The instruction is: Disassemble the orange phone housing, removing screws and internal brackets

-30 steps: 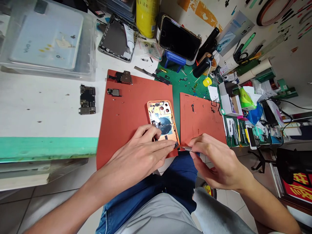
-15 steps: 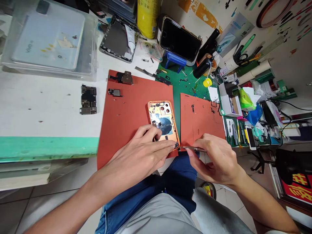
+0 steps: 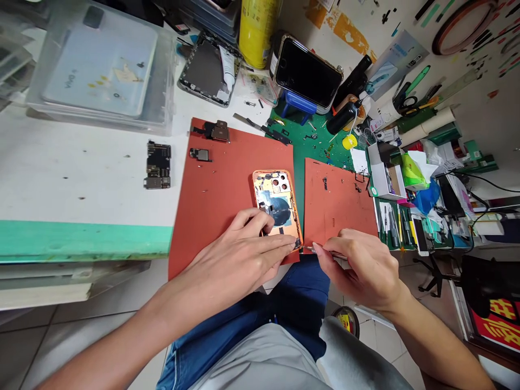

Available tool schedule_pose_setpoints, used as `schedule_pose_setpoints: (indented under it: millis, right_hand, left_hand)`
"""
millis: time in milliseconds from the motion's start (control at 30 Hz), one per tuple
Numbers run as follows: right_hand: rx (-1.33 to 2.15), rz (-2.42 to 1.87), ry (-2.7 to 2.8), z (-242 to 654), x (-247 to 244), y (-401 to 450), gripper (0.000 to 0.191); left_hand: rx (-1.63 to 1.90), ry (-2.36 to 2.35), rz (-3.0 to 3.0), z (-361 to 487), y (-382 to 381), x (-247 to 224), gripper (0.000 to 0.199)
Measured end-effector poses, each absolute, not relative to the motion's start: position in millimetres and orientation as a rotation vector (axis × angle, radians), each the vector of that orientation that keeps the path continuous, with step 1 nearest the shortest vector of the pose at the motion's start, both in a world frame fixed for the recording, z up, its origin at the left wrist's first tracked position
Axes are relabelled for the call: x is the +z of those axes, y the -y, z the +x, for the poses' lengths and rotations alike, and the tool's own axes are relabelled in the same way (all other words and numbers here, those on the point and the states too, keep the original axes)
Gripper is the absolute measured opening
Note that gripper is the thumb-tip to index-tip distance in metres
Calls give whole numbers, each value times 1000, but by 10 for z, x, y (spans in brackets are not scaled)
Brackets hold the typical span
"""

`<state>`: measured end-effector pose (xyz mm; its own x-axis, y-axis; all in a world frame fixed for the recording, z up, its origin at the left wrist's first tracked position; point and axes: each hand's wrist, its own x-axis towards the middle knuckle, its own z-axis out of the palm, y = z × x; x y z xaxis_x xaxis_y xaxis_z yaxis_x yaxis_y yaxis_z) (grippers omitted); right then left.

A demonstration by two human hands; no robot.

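Note:
My left hand [image 3: 247, 254] lies across the lower part of an orange-edged phone housing [image 3: 280, 210]. Its fingers clasp the left side, and the stretched fingertips press on the lower right corner. The housing's open interior faces up, with camera holes at the far end and a dark round patch in the middle. My right hand [image 3: 361, 268] is closed in a pinch round a slim metal screwdriver [image 3: 311, 249]. The tip points left at the housing's lower right corner; whether it touches is too small to tell. My palm hides most of the handle.
Red mats [image 3: 227, 179] lie on a green mat [image 3: 299, 157]. A camera module [image 3: 217, 131] and a circuit board [image 3: 158, 165] lie left of the housing. Behind stand a phone on a blue stand [image 3: 298, 105] and a yellow can [image 3: 258, 32]. Tools [image 3: 392, 225] lie at right.
The whole view has shifted slightly, so the bench things appear a little farther right. My right fingers have moved slightly round the screwdriver, covering more of it. My left hand keeps its hold.

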<state>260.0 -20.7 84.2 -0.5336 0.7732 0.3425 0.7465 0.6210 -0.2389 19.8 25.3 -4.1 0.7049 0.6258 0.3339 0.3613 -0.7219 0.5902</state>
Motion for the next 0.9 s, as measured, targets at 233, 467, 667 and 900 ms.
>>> schedule_pose_setpoints:
  millis: [233,467,667,900]
  right_hand:
    - [104,-1242,2407,2611,831,208,21]
    - [62,-1279,2416,2604,839,210,14]
    - [64,-1290,2387,2601,827,224,17]
    - [77,-1289,2424,2587,862,232,17]
  left_hand:
    - [750,-783,2374,230,-253,-16,31]
    - [706,-752,2384,221,-270,6,32]
    - [643,-764,2305,210,-277,6,29]
    - [600,-780,2282,204,-268,-2,27]
